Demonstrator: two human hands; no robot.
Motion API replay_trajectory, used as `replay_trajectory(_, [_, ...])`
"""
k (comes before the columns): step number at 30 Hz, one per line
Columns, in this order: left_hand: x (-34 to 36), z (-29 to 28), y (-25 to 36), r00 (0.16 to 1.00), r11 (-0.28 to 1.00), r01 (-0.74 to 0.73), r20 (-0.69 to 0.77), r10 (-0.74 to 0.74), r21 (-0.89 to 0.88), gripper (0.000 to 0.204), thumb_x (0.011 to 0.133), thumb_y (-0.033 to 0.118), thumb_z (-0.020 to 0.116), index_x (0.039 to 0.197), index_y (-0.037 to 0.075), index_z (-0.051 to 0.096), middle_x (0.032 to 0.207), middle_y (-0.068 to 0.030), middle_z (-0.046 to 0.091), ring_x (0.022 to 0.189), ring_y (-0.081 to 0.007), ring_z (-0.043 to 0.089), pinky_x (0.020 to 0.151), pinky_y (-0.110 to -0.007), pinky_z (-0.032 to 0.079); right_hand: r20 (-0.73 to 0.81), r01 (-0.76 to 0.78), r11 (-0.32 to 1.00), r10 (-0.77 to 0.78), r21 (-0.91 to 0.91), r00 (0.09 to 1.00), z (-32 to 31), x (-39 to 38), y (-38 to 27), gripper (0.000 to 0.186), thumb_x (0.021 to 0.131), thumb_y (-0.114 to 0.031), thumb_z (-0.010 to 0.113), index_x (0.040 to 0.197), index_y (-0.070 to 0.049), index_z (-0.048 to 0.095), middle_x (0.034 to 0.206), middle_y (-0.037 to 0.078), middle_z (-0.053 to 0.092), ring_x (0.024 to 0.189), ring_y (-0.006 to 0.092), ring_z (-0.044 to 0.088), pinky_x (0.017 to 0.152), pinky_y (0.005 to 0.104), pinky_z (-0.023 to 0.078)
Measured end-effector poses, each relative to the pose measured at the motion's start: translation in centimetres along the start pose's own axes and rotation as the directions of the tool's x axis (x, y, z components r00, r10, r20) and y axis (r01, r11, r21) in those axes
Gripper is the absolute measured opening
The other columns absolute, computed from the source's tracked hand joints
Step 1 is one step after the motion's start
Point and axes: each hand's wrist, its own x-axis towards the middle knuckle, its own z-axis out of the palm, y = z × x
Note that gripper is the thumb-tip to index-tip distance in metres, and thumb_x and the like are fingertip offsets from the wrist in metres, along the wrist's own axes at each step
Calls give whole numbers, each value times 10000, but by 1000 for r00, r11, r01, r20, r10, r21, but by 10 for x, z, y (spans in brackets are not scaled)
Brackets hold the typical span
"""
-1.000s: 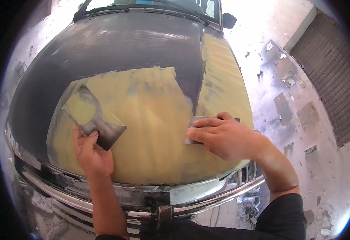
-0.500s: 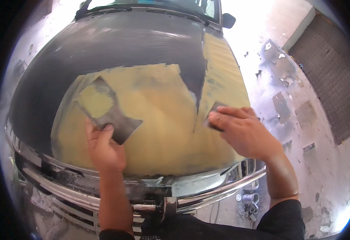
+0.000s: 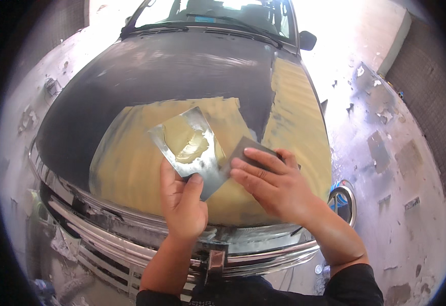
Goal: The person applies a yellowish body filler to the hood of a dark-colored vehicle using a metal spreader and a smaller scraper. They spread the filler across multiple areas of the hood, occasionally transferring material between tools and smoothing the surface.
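Observation:
My left hand (image 3: 186, 206) grips a flat metal putty plate (image 3: 211, 182), its thumb on top and fingers beneath. A lump of yellow-green filler (image 3: 174, 136) lies on the plate's wide end, partly smeared. Closed over a dark, flat spreader (image 3: 246, 146), my right hand (image 3: 279, 186) is just right of the plate. The spreader's edge meets or overlaps the plate's right side; I cannot tell whether they touch. Below both hands is the dark car hood (image 3: 106, 86), its front covered by a broad layer of yellow filler (image 3: 123, 153).
A second strip of yellow filler (image 3: 299, 102) runs along the hood's right side. A chrome bumper (image 3: 264, 260) crosses in front of me. The windshield (image 3: 223, 20) and a side mirror (image 3: 307, 40) are at the far end. Stained floor (image 3: 386, 168) lies to the right.
My right hand has moved left with the spreader, from the hood's right side to the putty plate. My left hand has tilted the plate, and the filler on it looks more smeared. The view has shifted.

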Motion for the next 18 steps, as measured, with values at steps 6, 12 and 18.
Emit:
replay_trajectory(6, [11, 0, -5, 981, 994, -95, -164, 102, 48, 572, 819, -91, 431, 1379, -18, 341, 1268, -136, 499, 1159, -210, 497, 1015, -355, 367, 294, -84, 990, 47, 113, 955, -14, -26, 60, 424, 851, -124, 546, 1273, -151, 519, 1305, -8, 566, 1253, 226, 480, 927, 480, 354])
replay_trajectory(12, [9, -26, -30, 955, 990, -102, -288, 69, -99, 584, 806, -82, 436, 1378, -2, 351, 1290, -131, 494, 1172, -222, 487, 1030, -366, 369, 447, 39, 993, -84, 108, 891, -6, -28, 73, 436, 846, -88, 522, 1280, -141, 517, 1313, 3, 558, 1261, 222, 469, 921, 460, 372])
replay_trajectory(18, [9, -40, -35, 970, 994, -46, -241, 21, -96, 576, 802, -68, 429, 1371, -6, 358, 1300, -123, 494, 1205, -227, 471, 1047, -376, 357, 487, 99, 990, -137, 104, 863, 7, -21, 67, 455, 838, -75, 515, 1288, -145, 518, 1337, -4, 539, 1278, 202, 443, 916, 470, 380])
